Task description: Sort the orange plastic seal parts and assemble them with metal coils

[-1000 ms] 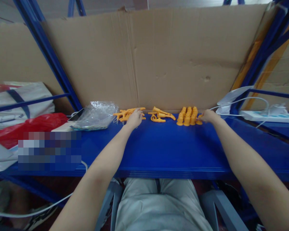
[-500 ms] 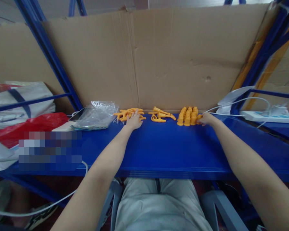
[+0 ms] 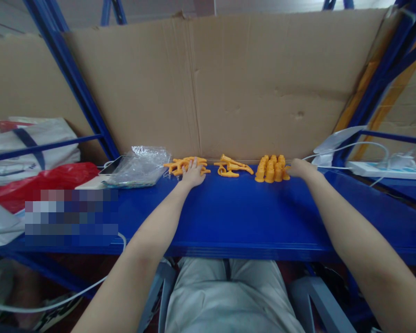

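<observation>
Blue bench [image 3: 235, 217] against a cardboard sheet [image 3: 263, 83], both hands out at orange parts along the far edge.
Pale trousers [image 3: 229, 296] below the bench lip; bare forearms [image 3: 156, 229] run forward and converge slightly. Left hand [image 3: 193, 175]: palm down, fingers spread over the branched pieces [image 3: 176, 165], which lie in a flat heap, long axes mostly left-right. Right hand [image 3: 301, 169]: back of hand up, just beside the right end of the cup-like pieces [image 3: 269, 172]; fingertips hidden, can't tell if it's pinching one. Those stand upright, flared end down, packed in rows running toward the cardboard. Slender pieces [image 3: 234, 166] lie between both groups, longest one angled back-left to front-right. White bag [image 3: 60, 131], far left: printed marks too small to read.
</observation>
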A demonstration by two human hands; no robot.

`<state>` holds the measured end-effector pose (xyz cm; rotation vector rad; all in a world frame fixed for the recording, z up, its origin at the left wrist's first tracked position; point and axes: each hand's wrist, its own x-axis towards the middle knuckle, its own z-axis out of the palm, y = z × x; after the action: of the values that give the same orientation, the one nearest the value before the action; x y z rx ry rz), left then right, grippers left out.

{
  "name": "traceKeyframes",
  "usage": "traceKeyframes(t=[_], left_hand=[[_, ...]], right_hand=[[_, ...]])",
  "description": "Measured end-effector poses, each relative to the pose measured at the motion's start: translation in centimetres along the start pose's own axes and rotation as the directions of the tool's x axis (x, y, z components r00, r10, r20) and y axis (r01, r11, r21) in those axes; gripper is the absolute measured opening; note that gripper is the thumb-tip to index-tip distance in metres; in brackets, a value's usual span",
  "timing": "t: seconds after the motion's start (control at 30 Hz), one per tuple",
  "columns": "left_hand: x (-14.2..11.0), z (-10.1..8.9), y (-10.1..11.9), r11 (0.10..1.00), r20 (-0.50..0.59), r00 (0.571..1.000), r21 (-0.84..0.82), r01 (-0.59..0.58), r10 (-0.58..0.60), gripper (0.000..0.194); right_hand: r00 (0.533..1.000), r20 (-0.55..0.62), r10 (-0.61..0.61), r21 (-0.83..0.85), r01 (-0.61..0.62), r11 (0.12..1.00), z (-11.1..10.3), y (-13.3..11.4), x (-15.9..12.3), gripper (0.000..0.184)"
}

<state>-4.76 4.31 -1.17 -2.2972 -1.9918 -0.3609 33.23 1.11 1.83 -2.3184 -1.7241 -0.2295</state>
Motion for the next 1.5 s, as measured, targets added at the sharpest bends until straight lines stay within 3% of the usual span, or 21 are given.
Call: traceKeyframes(t=[0.07, 0.2, 0.4, 0.57, 0.77, 0.97, 1.23, 1.5], left_hand=[[0.0, 0.0, 0.2, 1.0, 0.008, 1.0, 0.014, -0.008, 0.008, 0.053], [0.0, 0.1, 0.7, 0.998, 0.026, 0.999, 0.051, -0.028, 0.026, 0.051], [-0.1, 0.3, 1.0, 0.998, 0.053, 0.998, 0.056, -0.041, 0.038, 0.056], [-0.1, 0.4, 0.8, 0.997, 0.074, 0.997, 0.065, -0.039, 0.034, 0.061], [-0.6, -0.6, 1.4, 0.997, 0.184, 0.983, 0.071, -0.011, -0.003, 0.07], [-1.2, -1.2, 2.0, 0.996, 0.286, 0.958, 0.088, -0.016, -0.01, 0.069], [-0.9, 0.3, 1.8, 0.995, 0.238, 0.971, 0.102, -0.015, -0.01, 0.067], [-0.6, 0.8, 2.1, 0.997, 0.177, 0.984, 0.082, 0.016, -0.03, 0.065]], right_hand=[[0.997, -0.014, 0.078, -0.057, -0.079, 0.995, -0.8, -1.0, -0.9, 0.035], [0.979, -0.202, 0.021, -0.072, -0.036, 0.997, -2.3, -3.5, -3.1, 0.04], [0.883, -0.381, -0.275, -0.108, 0.253, 0.961, -1.9, -6.6, -5.2, 0.034], [0.835, -0.281, -0.472, -0.148, 0.448, 0.882, -0.8, -9.4, -6.1, 0.031], [0.815, -0.103, -0.571, -0.155, 0.554, 0.818, -0.1, -13.0, -6.5, 0.033], [0.779, -0.107, -0.618, -0.126, 0.606, 0.786, 1.1, -17.2, -5.7, 0.039], [0.829, -0.01, -0.559, -0.062, 0.558, 0.828, 3.2, -21.5, -4.0, 0.047], [0.849, -0.02, -0.528, -0.114, 0.522, 0.845, 4.4, -22.6, -3.8, 0.04]])
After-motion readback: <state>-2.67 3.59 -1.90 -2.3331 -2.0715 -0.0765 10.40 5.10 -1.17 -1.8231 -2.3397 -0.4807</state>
